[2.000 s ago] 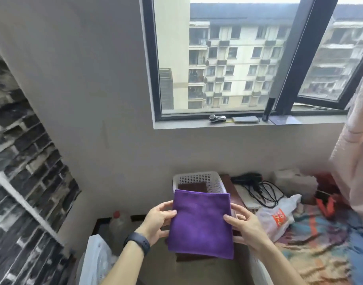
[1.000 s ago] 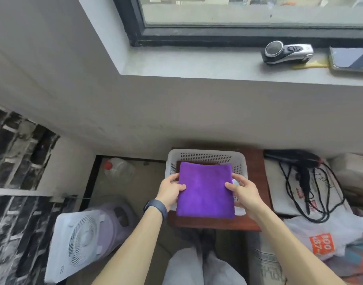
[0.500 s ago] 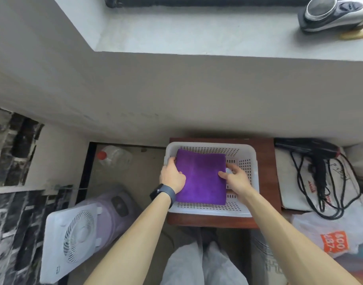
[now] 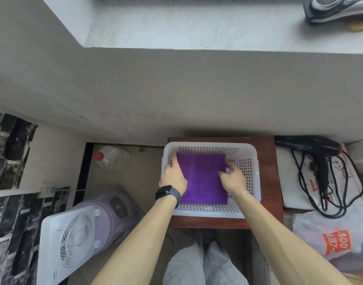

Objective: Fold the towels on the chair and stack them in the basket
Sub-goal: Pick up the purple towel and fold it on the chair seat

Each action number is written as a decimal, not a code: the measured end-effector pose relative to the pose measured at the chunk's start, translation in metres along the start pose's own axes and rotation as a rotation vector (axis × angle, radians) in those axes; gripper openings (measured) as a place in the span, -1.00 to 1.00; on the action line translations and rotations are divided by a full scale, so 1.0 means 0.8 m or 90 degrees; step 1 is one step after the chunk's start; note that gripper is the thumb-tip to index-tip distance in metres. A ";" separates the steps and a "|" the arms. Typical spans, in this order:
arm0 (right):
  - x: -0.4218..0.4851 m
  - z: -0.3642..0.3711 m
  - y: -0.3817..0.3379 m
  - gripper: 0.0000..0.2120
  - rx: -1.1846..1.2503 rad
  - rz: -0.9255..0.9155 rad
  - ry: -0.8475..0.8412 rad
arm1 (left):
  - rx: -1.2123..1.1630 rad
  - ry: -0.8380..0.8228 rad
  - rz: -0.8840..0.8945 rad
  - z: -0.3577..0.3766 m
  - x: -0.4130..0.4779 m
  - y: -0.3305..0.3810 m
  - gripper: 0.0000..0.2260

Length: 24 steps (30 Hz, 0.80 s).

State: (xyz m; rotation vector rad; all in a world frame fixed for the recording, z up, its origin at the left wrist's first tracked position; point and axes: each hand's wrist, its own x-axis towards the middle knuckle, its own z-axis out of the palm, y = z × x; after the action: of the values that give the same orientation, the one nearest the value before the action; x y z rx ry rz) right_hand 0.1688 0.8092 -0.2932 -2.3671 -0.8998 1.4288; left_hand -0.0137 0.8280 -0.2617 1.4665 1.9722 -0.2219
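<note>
Where wall meets floor, basket (image 4: 256,179) on wood

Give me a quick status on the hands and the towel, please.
Left hand and right hand on the towel edges, grip unclear. Towel folded, flat in the basket. Nothing in the way.

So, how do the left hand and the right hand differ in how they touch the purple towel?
The left hand wears a dark watch; the right hand has a bare wrist. The left hand lies along the purple towel's left edge, the right at its right edge, fingers curled. Both reach inside the white basket.
</note>
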 end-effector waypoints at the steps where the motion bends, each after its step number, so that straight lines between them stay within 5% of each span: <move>1: 0.000 0.000 0.000 -0.55 -0.006 -0.002 -0.001 | 0.005 0.003 0.006 0.001 -0.001 0.000 -0.25; 6: -0.009 -0.003 0.010 -0.52 -0.012 -0.065 0.051 | 0.162 0.081 0.142 0.007 -0.018 -0.005 -0.22; 10: -0.027 0.012 0.029 -0.53 -0.305 -0.303 0.185 | 0.320 0.069 0.325 0.007 -0.012 -0.025 -0.31; 13: -0.028 0.033 0.030 -0.48 -0.432 -0.446 0.148 | 0.377 0.000 0.358 0.010 0.009 -0.044 -0.28; 24: 0.025 0.064 0.071 -0.40 -0.514 -0.329 0.035 | 0.623 -0.039 0.299 0.038 0.035 -0.045 -0.15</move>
State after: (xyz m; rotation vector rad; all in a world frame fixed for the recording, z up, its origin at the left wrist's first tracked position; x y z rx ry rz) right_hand 0.1532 0.7715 -0.3607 -2.3159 -2.1883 0.8721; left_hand -0.0383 0.8219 -0.3102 2.4171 1.4245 -1.1066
